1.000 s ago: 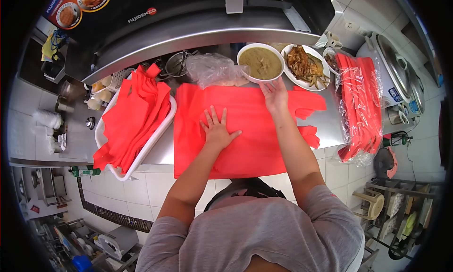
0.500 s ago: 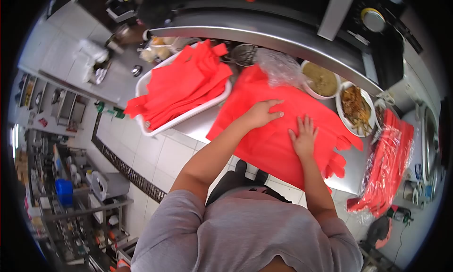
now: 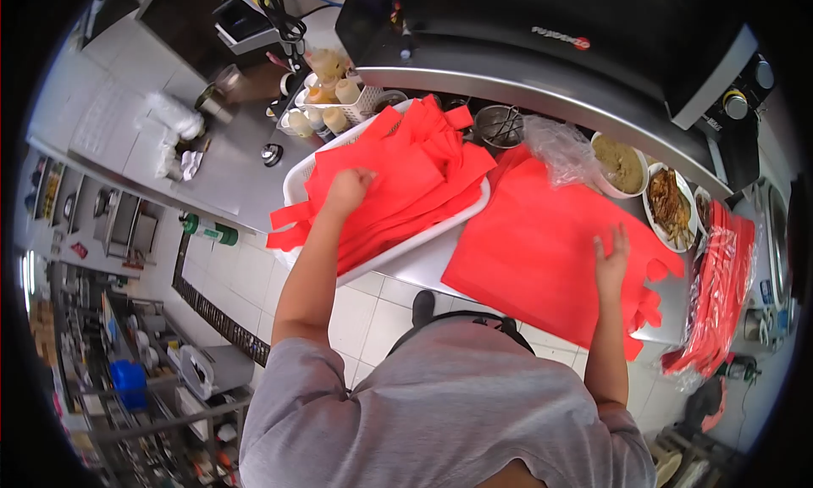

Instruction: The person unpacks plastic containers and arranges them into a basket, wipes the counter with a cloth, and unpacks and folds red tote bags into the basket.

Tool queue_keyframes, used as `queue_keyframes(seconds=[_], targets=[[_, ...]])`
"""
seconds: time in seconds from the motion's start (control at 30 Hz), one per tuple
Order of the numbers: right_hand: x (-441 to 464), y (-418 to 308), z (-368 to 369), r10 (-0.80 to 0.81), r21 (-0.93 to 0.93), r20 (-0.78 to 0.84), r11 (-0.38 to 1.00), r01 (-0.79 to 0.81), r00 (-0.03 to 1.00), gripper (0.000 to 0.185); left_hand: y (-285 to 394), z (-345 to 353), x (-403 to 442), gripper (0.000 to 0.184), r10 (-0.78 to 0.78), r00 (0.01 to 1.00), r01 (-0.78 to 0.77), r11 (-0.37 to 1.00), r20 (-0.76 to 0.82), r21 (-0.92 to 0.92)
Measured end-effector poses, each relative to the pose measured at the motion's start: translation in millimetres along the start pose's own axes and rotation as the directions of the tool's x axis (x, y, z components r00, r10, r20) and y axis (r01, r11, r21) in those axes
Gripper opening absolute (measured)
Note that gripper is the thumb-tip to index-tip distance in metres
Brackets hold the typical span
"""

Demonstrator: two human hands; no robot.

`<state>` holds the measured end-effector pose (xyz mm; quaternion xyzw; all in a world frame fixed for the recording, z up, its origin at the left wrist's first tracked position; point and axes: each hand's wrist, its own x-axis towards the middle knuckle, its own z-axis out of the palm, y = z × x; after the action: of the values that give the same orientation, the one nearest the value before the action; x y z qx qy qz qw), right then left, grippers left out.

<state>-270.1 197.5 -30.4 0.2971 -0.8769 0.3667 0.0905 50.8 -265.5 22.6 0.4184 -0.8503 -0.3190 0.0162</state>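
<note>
Red cloth bags lie heaped in a white plastic basket on the steel counter. My left hand is over the left part of this heap, its fingers drawn together at the cloth; what they pinch, if anything, is too small to tell. To the right, more red bags lie flat on the counter. Above their right part is my right hand, fingers apart and holding nothing. Crumpled clear plastic touches the far edge of the flat bags.
Behind the flat bags stand a bowl of greenish food and a plate of fried fish. Plastic-wrapped red bags lie at the right. A black oven overhangs the back. Bottles in a small basket stand behind the white basket.
My left hand has moved from the flat bags to the heap in the basket. My right hand stays by the flat bags, having left the bowl earlier. The view has swung left.
</note>
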Motion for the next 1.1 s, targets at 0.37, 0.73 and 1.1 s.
queue_keyframes(seconds=[0.37, 0.73, 1.1], targets=[[-31.9, -280.0, 57.4, -0.196, 0.531, 0.206, 0.845, 0.059, 0.959, 0.034, -15.4, -16.3, -39.0, 0.035, 0.385, 0.910, -0.396, 0.917, 0.152, 0.049], [-23.5, -363.8, 116.1, -0.087, 0.816, 0.575, -0.010, -0.577, 0.814, 0.081, 44.1, -136.5, -102.1, 0.035, 0.385, 0.915, 0.116, 0.027, 0.117, -0.993], [-24.9, -171.4, 3.6, 0.524, 0.876, 0.301, 0.177, -0.448, 0.797, 0.031, -45.1, -55.3, -22.1, 0.045, 0.237, 0.969, -0.244, 0.874, -0.068, -0.420]])
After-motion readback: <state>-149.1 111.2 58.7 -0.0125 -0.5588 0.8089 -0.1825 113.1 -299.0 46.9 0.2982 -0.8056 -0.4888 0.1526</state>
